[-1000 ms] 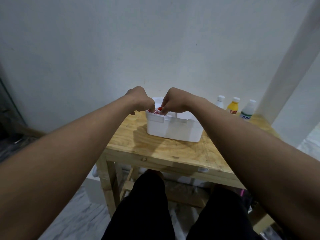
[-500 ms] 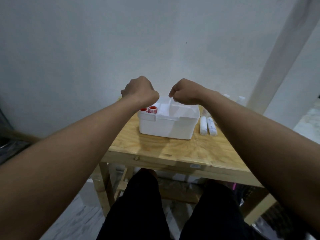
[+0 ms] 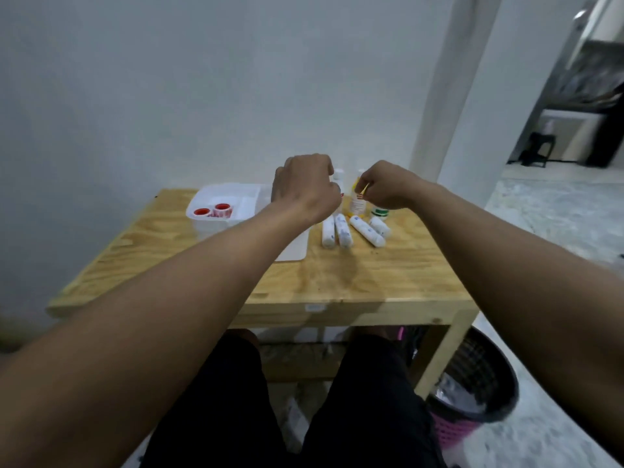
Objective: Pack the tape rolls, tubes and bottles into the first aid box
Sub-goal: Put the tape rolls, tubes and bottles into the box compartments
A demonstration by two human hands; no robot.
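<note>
The white first aid box stands at the back left of the wooden table. Two red tape rolls sit in its left compartment. Several white tubes lie side by side to the right of the box. Behind them stand a yellow bottle, a green-labelled bottle and a white-capped bottle. My left hand hovers curled in a fist over the box's right end, with nothing seen in it. My right hand pinches the top of the yellow bottle.
A white wall runs right behind the table, and a white pillar stands at the back right. A black and pink bin sits on the floor by the table's right leg. My legs are under the table's front edge.
Both hands left the box's left compartment, where the tape rolls stay, and moved right to the bottles. My view swung right, so the tubes and bottles show.
</note>
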